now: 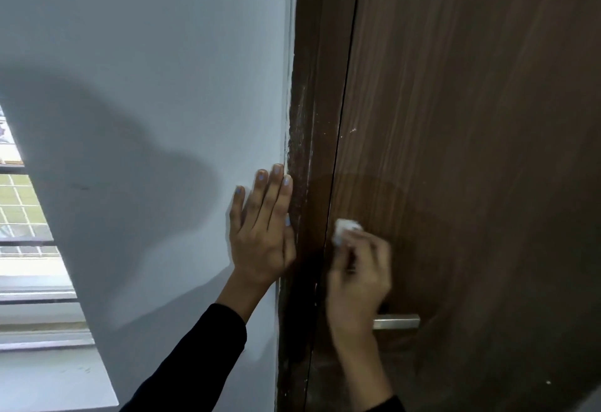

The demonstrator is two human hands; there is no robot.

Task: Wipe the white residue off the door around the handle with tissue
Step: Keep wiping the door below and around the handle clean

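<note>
A dark brown wooden door (471, 151) fills the right side. Its silver lever handle (396, 321) sticks out low down, partly hidden behind my right wrist. My right hand (361, 268) is blurred and pinches a small wad of white tissue (347, 227) against the door above the handle, near the door's left edge. My left hand (261, 232) lies flat with fingers spread on the white wall (146, 86), its fingertips at the frame. White residue (297, 158) streaks the brown door frame (312, 53) above my left hand. A few white specks (353, 131) sit on the door.
A window (22, 216) with bars and a white sill (55, 379) is at the left edge. My shadow falls across the wall. A small white speck (548, 391) marks the door at lower right.
</note>
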